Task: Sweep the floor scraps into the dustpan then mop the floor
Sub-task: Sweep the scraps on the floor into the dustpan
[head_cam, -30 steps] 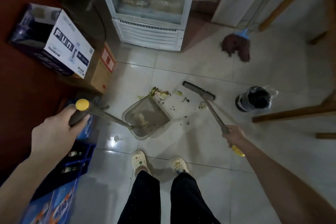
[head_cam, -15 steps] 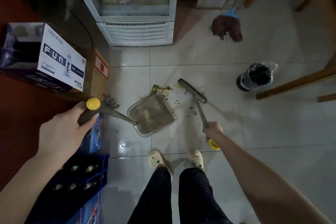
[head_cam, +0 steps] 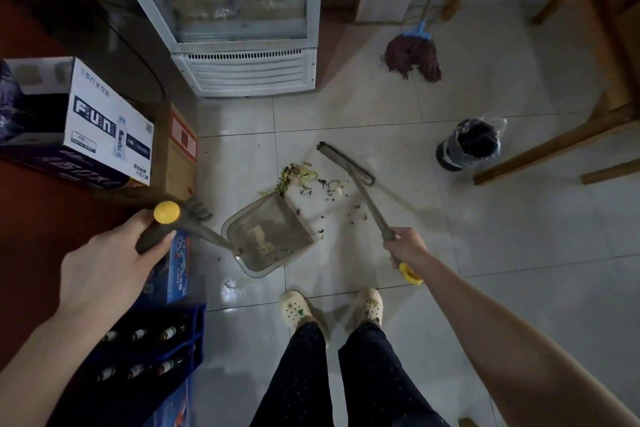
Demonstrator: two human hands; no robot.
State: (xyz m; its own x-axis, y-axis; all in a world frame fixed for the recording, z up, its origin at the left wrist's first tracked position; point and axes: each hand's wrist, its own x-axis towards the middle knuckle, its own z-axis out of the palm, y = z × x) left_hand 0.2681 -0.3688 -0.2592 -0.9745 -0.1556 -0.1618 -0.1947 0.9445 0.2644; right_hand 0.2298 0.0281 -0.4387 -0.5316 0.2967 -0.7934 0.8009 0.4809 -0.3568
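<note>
Pale glossy floor, seemingly wet; left hand grips dustpan; right hand grips broom; scraps between.

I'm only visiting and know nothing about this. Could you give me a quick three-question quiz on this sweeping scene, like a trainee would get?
1. True or false: green scraps lie on the floor just outside the dustpan.
2. Which hand grips the broom? A) left B) right C) both
3. Which tool for the second step stands untouched, and where?

Key
1. True.
2. B: the right hand; the left hand holds the dustpan handle.
3. The mop, head on the floor to the right of the fridge.
</note>
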